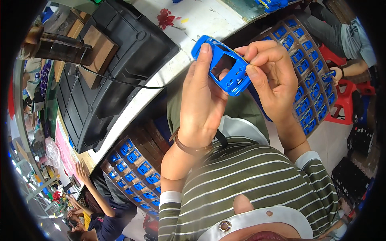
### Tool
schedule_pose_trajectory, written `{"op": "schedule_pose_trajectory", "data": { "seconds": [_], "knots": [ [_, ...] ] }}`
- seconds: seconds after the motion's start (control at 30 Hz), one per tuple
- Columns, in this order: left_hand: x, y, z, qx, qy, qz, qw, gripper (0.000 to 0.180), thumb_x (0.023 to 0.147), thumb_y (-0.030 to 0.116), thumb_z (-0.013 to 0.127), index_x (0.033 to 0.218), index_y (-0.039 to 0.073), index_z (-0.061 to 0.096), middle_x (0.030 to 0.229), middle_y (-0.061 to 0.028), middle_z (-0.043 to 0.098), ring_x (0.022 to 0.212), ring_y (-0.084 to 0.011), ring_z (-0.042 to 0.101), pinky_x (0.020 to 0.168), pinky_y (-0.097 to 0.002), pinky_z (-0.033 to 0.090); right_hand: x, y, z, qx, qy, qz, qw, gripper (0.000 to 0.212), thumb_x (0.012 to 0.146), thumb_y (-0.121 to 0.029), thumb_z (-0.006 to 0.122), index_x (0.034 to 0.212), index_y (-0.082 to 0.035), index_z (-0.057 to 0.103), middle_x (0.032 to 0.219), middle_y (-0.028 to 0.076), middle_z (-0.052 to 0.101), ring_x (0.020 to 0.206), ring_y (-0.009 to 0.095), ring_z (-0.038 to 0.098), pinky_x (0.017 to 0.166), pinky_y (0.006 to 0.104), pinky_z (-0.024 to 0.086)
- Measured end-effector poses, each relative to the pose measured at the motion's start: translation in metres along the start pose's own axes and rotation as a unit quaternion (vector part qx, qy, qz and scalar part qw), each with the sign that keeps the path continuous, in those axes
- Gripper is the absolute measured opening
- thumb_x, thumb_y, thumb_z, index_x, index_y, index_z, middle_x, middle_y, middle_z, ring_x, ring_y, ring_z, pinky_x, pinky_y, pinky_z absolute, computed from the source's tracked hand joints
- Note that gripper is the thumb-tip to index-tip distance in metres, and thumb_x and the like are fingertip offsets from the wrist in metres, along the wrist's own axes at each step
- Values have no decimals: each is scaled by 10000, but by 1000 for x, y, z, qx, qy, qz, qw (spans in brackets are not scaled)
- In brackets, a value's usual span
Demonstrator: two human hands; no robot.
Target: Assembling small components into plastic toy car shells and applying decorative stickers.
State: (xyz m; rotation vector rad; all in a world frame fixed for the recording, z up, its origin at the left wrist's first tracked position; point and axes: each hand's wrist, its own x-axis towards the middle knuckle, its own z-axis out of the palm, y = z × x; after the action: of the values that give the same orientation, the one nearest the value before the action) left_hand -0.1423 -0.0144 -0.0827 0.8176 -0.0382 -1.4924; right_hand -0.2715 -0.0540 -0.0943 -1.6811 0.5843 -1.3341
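We see the left hand grasping a blue shell from below, thumb along its upper edge; the right hand pinches the shell's near end with its fingertips. Both hold it above the lap, beside the counter. Palms hide part of the shell, so we cannot make out its underside. A black tray lies on the pale counter. Racks of blue parts stand lower left and right; the right rack runs behind the hands. Other people sit at the rim, blurred.
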Motion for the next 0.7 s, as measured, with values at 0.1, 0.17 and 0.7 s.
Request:
{"op": "schedule_pose_trajectory", "data": {
  "seconds": [0.1, 0.17, 0.7],
  "knots": [
    [0, 3, -1, -57, -31, -61, 996, 344, 903, 335, 561, 1027, 14, 552, 989, -105, 628, 868, -174, 631, 760, -299, 555, 0, 3, -4, -48, -8, -60, 997, 172, 796, -5, 615, 943, -6, 525, 982, 127, 542, 876, 208, 572, 787, 302, 466],
    [1, 5, -4, -112, -41, -106, 987, 352, 891, 348, 576, 1009, 17, 555, 966, -89, 629, 846, -168, 639, 709, -298, 569, -1, 3, -6, -50, -20, -74, 996, 232, 764, 7, 612, 981, -5, 531, 1012, 148, 544, 908, 226, 551, 827, 328, 441],
    [-33, 24, -17, -85, -145, -278, 946, 630, 905, 588, 355, 972, -12, 536, 706, -87, 550, 551, -194, 543, 624, -378, 552, -2, 58, -11, -181, -176, -73, 965, 637, 806, -400, 650, 1273, -32, 422, 1146, 145, 512, 1064, 286, 509, 914, 358, 405]
  ]
}}
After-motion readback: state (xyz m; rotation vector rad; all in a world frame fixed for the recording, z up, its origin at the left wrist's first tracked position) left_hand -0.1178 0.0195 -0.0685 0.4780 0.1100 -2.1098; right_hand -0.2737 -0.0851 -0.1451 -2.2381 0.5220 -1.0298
